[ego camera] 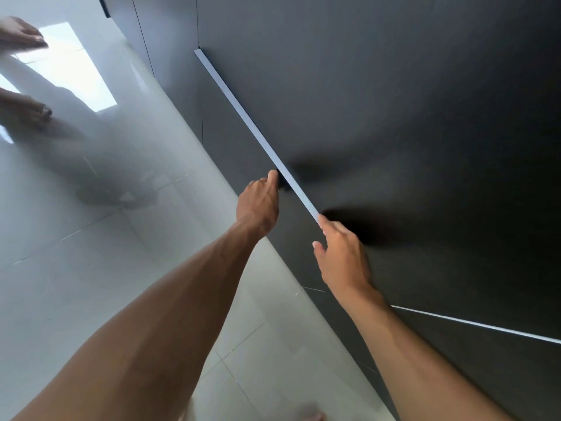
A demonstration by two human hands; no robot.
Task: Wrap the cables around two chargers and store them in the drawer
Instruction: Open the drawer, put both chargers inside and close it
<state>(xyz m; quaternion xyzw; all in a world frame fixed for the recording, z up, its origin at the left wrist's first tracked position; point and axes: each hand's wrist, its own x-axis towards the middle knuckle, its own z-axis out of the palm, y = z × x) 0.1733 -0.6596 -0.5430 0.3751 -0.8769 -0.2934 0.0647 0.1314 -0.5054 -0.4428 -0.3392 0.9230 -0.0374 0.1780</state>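
Observation:
A long pale strip, the top edge of the dark drawer front (pixel 255 129), runs diagonally across the dark cabinet (pixel 394 101). My left hand (pixel 259 205) grips this edge from the floor side, its fingertips curled out of sight behind it. My right hand (pixel 341 256) holds the strip's near end, fingers over the top and thumb on the front. The inside of the drawer is hidden. No charger or cable is in view.
Glossy pale floor tiles (pixel 106 253) fill the left half, with a bright window reflection. Another person's bare feet (pixel 24 34) stand at the far left. More dark cabinet fronts (pixel 485 375) continue to the lower right.

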